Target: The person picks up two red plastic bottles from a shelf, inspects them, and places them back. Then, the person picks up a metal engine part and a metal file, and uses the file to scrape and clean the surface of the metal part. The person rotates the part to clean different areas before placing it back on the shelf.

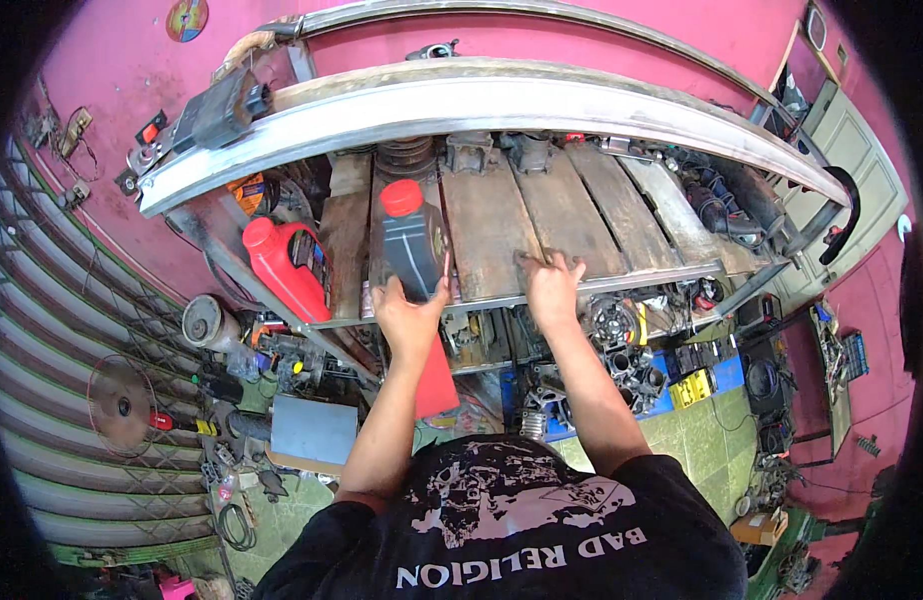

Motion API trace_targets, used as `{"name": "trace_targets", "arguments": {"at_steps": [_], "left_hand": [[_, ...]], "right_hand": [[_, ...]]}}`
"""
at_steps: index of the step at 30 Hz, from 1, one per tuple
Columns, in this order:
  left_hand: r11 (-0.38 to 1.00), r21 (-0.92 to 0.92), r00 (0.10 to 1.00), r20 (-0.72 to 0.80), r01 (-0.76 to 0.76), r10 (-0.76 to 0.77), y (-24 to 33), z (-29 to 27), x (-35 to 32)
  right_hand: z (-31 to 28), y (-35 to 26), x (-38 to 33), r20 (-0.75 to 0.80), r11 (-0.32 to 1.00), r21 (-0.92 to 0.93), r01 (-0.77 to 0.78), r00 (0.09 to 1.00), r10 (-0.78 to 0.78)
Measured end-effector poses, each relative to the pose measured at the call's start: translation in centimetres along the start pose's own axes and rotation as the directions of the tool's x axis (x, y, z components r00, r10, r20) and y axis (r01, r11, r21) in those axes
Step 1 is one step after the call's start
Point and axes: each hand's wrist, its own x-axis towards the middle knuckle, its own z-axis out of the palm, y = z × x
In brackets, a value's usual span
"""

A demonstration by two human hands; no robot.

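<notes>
The person's black shirt (522,530) fills six o'clock. Left hand (410,315) has its fingers clamped on a grey red-capped bottle (410,240) standing on the wooden table (592,215); right hand (552,290) lies flat, fingers apart, at its three o'clock.

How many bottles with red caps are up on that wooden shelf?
2. A dark bottle with a red cap is in the left hand; a red jug stands at its left. Clutter may hide others.
</notes>
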Motion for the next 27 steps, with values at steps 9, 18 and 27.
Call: {"name": "trace_targets", "arguments": {"at_steps": [9, 18, 27], "left_hand": [[0.803, -0.580, 0.940, 0.332, 0.136, 0.080, 1.8, 5.5, -0.5], [0.876, -0.449, 0.849, 0.521, 0.178, 0.094, 0.8, 8.5, 0.3], [0.748, -0.582, 0.788, 0.601, 0.319, 0.133, 0.9, 8.2, 0.8]], "right_hand": [[-3.7, 2.3, -1.6, -0.423, 0.923, 0.384, 0.020, 0.893, 0.156], [-4.4, -1.5, 5.2, -0.651, 0.879, 0.451, 0.153, 0.730, 0.207], [-4.7, -1.2, 5.7, -0.689, 0.888, 0.312, 0.339, 0.724, -0.034]]}}
